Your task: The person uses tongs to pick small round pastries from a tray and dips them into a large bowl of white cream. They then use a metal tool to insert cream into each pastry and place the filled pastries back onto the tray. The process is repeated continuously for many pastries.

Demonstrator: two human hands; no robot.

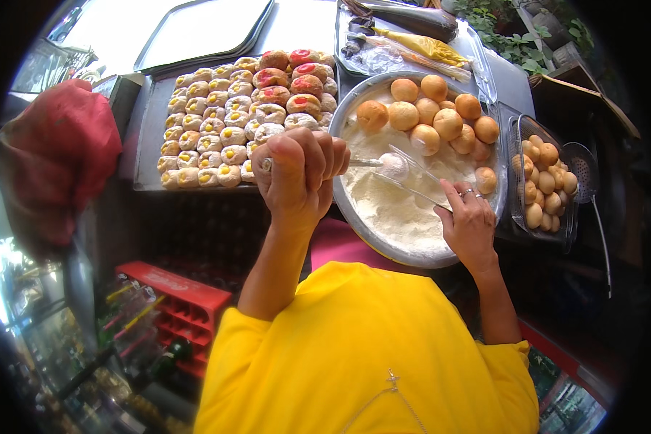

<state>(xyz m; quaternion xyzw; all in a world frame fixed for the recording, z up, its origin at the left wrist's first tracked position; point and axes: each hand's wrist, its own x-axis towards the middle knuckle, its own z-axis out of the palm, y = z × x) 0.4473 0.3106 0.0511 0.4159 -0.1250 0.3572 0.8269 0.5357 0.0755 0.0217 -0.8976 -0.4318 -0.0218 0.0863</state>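
My left hand (298, 168) is closed in a fist around the handle of a metal utensil, whose thin shaft (364, 163) reaches right to a powder-coated dough ball (394, 166). Metal tongs (412, 187) are in my right hand (469, 217), their two arms on either side of that ball. All this is over a large round metal basin (419, 260) of pale powder (390, 211). Round browned buns (447, 123) lie along the basin's far side. To the left, filled and powdered buns (209, 144) stand in rows on a metal tray (146, 157), larger red-topped ones (272, 77) at the back.
A wire basket of plain buns (547, 182) stands right of the basin, beside a perforated skimmer (581, 165). Behind the basin, a tray (343, 51) holds piping bags (420, 48). Stacked trays (200, 32) lie at the back left. A red cloth (59, 163) hangs left, above a red crate (179, 304).
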